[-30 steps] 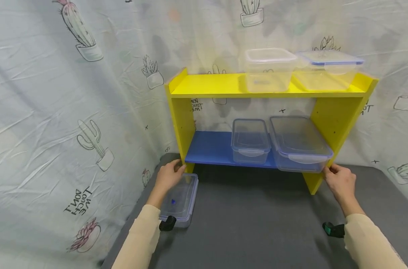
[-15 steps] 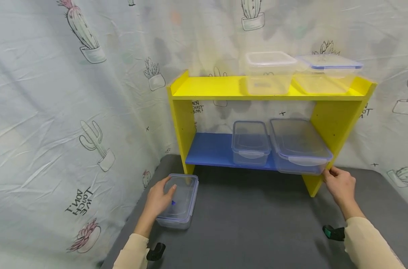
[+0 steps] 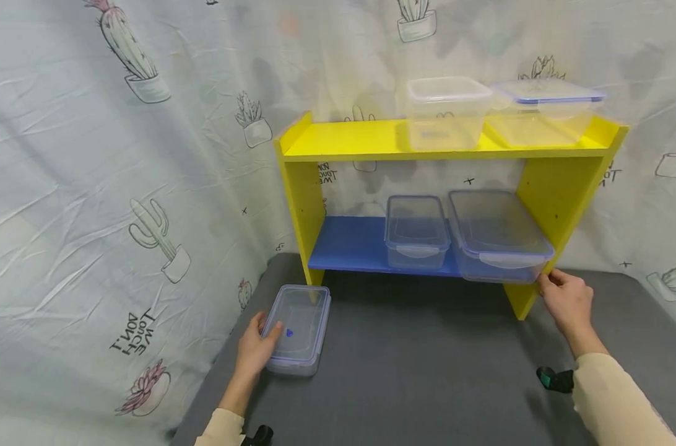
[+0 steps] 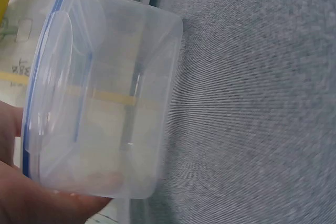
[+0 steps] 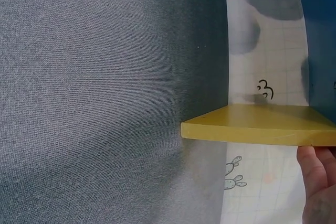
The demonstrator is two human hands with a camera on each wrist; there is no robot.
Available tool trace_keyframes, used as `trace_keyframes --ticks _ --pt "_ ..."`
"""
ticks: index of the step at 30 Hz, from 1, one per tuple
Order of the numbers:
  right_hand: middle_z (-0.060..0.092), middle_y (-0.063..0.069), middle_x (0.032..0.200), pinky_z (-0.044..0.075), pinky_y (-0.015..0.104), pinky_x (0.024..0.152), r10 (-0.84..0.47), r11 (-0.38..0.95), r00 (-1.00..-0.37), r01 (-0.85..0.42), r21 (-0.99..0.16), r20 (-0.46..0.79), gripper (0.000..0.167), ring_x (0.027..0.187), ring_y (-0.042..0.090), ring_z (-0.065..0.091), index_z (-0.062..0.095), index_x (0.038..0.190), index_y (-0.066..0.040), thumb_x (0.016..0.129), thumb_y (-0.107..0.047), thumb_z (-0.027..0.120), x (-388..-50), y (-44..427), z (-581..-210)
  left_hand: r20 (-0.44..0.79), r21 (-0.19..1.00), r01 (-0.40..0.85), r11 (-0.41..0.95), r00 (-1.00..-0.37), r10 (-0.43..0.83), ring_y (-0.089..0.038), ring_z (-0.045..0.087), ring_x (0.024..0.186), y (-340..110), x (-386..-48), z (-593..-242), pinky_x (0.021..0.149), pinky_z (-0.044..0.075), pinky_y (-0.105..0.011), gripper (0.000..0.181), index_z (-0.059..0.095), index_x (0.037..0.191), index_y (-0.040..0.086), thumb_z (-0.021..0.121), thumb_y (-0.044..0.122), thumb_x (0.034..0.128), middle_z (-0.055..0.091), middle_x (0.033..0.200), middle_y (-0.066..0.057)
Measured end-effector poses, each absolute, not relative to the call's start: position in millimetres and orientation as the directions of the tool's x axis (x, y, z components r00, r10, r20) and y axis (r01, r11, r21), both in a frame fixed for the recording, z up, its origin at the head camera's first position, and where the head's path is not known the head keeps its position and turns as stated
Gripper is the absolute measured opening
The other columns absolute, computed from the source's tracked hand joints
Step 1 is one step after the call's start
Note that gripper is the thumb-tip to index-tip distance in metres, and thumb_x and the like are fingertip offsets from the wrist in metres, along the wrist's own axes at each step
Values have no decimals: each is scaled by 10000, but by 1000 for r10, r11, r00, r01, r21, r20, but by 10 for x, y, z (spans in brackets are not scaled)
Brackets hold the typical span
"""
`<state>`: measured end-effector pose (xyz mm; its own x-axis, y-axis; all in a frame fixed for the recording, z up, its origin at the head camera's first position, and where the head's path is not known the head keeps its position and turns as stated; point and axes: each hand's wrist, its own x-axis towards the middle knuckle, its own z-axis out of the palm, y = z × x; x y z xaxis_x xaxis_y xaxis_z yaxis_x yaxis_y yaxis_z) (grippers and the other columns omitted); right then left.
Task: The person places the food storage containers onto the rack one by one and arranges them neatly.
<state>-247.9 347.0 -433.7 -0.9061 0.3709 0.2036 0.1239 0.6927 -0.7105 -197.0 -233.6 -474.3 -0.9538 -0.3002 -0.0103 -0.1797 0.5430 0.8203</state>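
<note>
My left hand grips the left side of a clear lidded food container, its thumb over the lid's edge. The container has a blue-edged lid with a small blue mark. In the left wrist view this food container looks empty, and fingers curve round its side. Farther right, my right hand touches the right side panel of a yellow and blue shelf unit. Seen from the right wrist, the fingertips lie against the outer face of the yellow panel.
On the blue lower shelf stand a small clear container and a larger one. Two more, a frosted container and a blue-rimmed container, sit on top. A cactus-print cloth hangs behind the grey surface.
My left hand has left the shelf's left panel, come back toward me over the container's lid, and taken hold of its left side. The right hand stays at the right panel.
</note>
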Motion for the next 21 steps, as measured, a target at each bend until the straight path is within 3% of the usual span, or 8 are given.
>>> trace_keyframes --ticks 7,9,12,14,21 --pt "650 285 1165 401 164 529 373 682 -908 128 -720 192 503 1038 422 574 576 1311 19 1011 -358 428 -2502 3469 -4320 -94 913 -198 356 -953 -289 -433 530 1202 -2341 -1932 -4838 1056 378 -543 577 475 1317 -132 591 308 963 553 1285 -321" --pt "660 274 1156 409 166 529 378 683 -906 133 -719 191 498 887 253 623 589 1300 14 1008 -358 435 -2498 3469 -4325 -102 927 -197 318 -951 -293 -365 581 1096 -2322 -1924 -4848 977 439 -463 529 517 1268 -129 608 288 956 596 1204 -289" --pt "672 257 1151 424 167 530 387 682 -903 143 -718 188 495 771 77 568 599 1296 1 1004 -366 437 -2499 3477 -4331 -109 951 -189 243 -945 -308 -204 600 934 -2276 -1924 -4847 849 454 -316 485 540 1248 -111 642 250 940 626 1137 -223" --pt "680 248 1144 428 167 533 389 682 -902 147 -716 186 497 731 -33 488 603 1295 -8 1001 -376 440 -2504 3485 -4336 -112 964 -181 197 -942 -318 -128 576 896 -2238 -1923 -4831 809 442 -260 499 525 1273 -104 660 234 931 616 1162 -207" --pt "740 116 938 428 185 529 404 682 -894 152 -715 195 475 687 -60 454 648 1245 -28 990 -381 459 -2508 3496 -4346 -117 971 -171 165 -949 -294 -113 557 947 -2174 -1930 -4733 824 442 -248 515 511 1340 -42 653 244 936 561 1305 -234"
